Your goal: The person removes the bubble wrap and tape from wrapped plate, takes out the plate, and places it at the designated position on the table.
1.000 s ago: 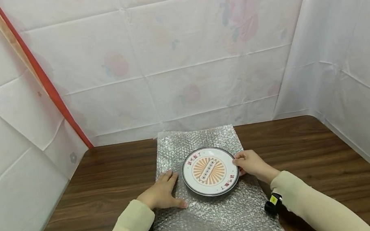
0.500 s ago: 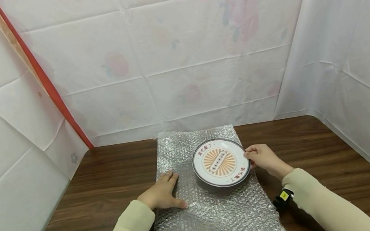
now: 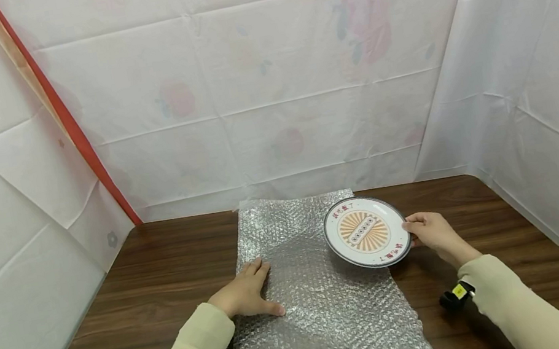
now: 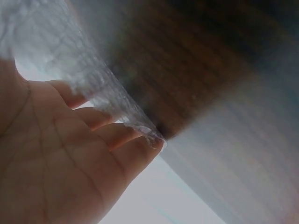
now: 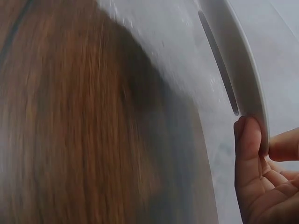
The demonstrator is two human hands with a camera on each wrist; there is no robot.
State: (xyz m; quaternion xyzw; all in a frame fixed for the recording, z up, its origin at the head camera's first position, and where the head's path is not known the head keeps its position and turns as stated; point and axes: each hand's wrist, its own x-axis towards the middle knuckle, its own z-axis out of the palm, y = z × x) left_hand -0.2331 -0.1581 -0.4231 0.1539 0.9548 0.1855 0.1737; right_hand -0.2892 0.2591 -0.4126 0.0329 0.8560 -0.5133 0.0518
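Note:
A white plate [image 3: 365,232] with a dark rim, red lettering and an orange sunburst print hangs over the right edge of a sheet of bubble wrap [image 3: 334,327]. By its right rim, my right hand [image 3: 432,233] pinches it between thumb and fingers. In the right wrist view the plate [image 5: 243,65] is seen edge-on, raised off the table, gripped by the right hand [image 5: 268,177]. My left hand [image 3: 247,292] rests spread on the left side of the bubble wrap. The left wrist view shows that palm [image 4: 60,154] with fingertips at the wrap's edge [image 4: 93,79].
The brown wooden table [image 3: 161,270] lies under the wrap and extends to both sides. A white printed cloth [image 3: 271,95] hangs behind it and along both sides, with a red strip [image 3: 75,129] at left. A black strap device [image 3: 455,296] sits at my right wrist.
My right hand has lifted the plate and carried it to the right, from the middle of the bubble wrap to past its right edge. The left hand has stayed in place.

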